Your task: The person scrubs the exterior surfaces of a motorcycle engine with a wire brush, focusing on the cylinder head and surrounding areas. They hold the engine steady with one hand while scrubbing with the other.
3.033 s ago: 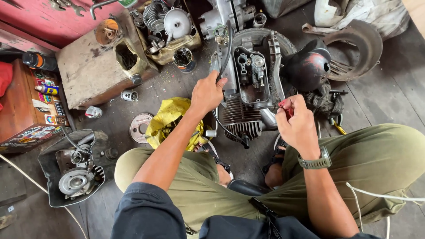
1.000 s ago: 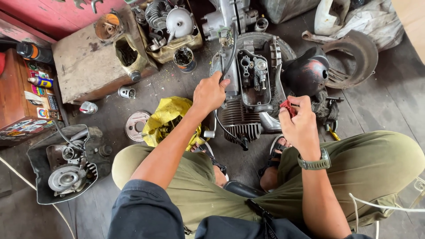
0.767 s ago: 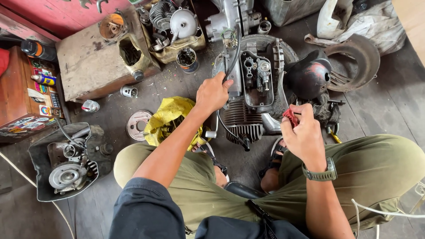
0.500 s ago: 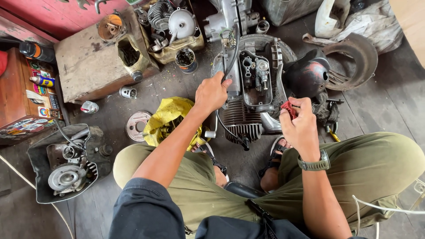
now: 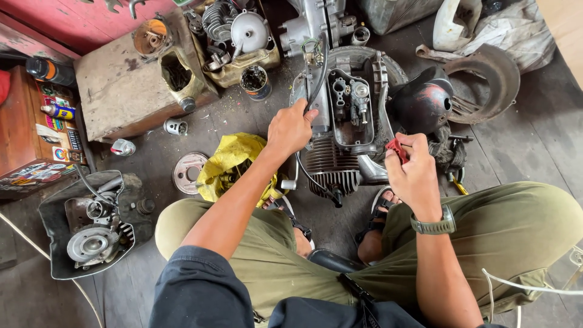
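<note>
Engine block lies on the floor between the person's feet. Left hand rests on the engine's left side, fingers curled around a black cable. Right hand, just right of the engine, pinches a small red part. Yellow bag lies left of the engine.

Our right hand hides most of the red thing it pinches. We cannot tell what it is. The engine runs past the top edge.

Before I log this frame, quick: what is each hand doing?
Left hand: closed, gripping the engine by its left edge.
Right hand: closed, pinching a small red piece; what it is cannot be told.
</note>
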